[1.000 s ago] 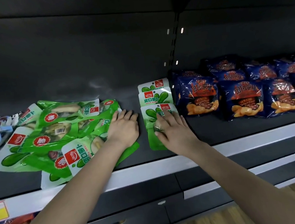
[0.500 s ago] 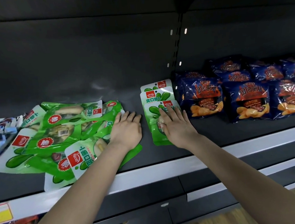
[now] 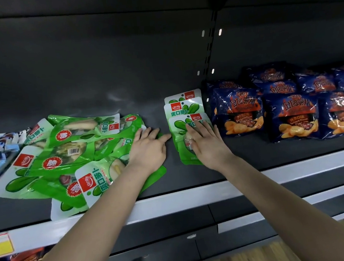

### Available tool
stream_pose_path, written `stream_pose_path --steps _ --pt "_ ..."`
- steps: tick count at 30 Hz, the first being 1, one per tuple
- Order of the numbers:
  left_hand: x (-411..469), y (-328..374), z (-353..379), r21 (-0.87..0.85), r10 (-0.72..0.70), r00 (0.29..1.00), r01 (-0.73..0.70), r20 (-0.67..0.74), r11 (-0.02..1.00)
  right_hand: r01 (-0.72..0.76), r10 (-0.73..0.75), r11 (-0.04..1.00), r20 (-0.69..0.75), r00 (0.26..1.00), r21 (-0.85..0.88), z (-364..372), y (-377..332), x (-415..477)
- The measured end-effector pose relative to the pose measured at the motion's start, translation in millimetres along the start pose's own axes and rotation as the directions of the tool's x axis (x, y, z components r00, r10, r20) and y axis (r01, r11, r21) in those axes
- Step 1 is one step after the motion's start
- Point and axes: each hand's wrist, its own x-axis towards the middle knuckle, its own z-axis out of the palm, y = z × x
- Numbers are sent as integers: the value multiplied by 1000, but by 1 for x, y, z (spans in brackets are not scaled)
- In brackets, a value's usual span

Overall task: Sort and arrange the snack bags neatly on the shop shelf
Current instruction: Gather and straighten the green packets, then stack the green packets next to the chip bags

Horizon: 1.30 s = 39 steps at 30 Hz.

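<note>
So the left hand (image 3: 148,151) is laid flat, fingers straight, on the messy pile of green plastic snack pouches (image 3: 69,156) on the dark grey shelf (image 3: 252,156). The right hand (image 3: 207,146) is pressed flat on the tidy green pouch column (image 3: 183,108), probably three deep.

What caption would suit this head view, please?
Left hand rests on jumbled green bags; right hand presses the neat stack.

The left hand (image 3: 148,151) has slid right, its index finger now reaching the stacked green bags (image 3: 183,108).
</note>
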Motion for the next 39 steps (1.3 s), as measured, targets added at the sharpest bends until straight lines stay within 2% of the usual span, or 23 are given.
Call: stream_pose_path --steps 5,9,14,16,21,32,39 --pt "1 -1 0 -6 -3 1000 3 -6 1000 15 -15 1000 0 1000 15 1 2 3" --pt "-1 1 -2 -25 2 1000 -2 -25 1000 34 -33 999 -58 998 12 -3 1 2" --pt "-1 -4 -19 -328 -70 990 26 -124 944 95 -82 993 -182 980 68 -18 -11 5" --pt "-4 -7 -26 -374 -75 985 11 -158 927 131 -112 987 -194 975 89 -22 -20 8" --pt "-22 -30 -42 -299 -130 966 59 -224 952 227 -192 963 -216 957 148 -29 -57 29" --pt "-86 -106 -58 -204 -397 906 365 -145 908 428 -408 885 -141 902 181 -10 -146 64" --pt "-118 -130 -63 -194 -503 858 478 -108 857 486 -479 858 -83 874 167 -5 -185 79"
